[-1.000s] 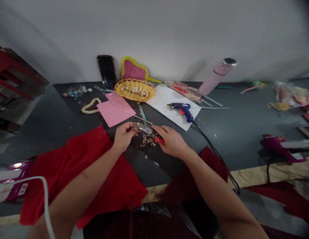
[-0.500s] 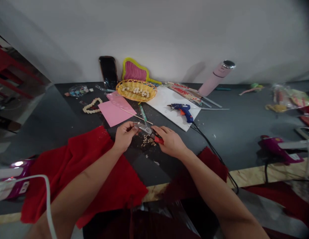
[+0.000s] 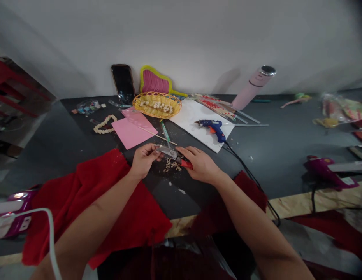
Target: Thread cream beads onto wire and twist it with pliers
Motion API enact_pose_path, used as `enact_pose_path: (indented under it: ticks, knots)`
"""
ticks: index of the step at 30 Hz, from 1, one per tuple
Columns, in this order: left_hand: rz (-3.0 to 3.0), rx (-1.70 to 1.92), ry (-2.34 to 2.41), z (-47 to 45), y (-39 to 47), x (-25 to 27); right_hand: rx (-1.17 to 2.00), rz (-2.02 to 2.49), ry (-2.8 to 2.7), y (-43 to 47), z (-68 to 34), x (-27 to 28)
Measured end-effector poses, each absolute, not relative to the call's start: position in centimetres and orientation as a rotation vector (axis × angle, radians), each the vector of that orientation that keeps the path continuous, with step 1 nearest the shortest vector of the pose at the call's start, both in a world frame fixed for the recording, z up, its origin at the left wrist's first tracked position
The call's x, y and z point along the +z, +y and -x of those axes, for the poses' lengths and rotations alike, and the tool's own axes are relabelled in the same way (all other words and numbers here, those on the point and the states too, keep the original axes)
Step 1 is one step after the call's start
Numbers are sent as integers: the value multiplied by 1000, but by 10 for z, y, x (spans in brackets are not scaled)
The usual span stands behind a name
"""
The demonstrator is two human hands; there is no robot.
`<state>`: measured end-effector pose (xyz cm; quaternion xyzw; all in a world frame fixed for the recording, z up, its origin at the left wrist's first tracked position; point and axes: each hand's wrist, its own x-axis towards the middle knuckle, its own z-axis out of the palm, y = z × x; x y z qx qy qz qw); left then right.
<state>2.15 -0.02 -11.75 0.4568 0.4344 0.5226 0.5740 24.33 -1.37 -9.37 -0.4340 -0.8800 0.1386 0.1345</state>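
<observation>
My right hand [image 3: 200, 163] is closed around the red handle of metal cutters [image 3: 171, 153], whose jaws point left. At their tip, my left hand [image 3: 144, 157] is closed in a pinch, and a tiny pale bit shows there. What the left fingers hold is too small to name. Under the cutters lies a heap of small tan cut pieces [image 3: 172, 165]. A thin wooden stick [image 3: 157, 135] and a green patterned strip [image 3: 165, 131] lie just behind the hands.
Behind are pink paper [image 3: 134, 132], a yellow basket [image 3: 157, 105] with pale clusters, and a beaded heart shape [image 3: 105, 125]. A blue glue gun [image 3: 213, 128] rests on a white board [image 3: 189, 116], its cord trailing right. A pink bottle [image 3: 253, 87] stands by the wall. Red cloth [image 3: 134, 217] lies in front.
The view has shifted slightly. Both hands stay at the cutters, with the left hand still pinching at the jaw tip; the cutters' head shows a little more clearly.
</observation>
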Motion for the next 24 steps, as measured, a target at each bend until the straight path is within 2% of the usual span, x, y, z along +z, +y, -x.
enact_pose_path:
  ticks: [24]
  knots:
    - [-1073,1319,1019,-23,1,-114,350,1331,-2470,-19,-234,-98]
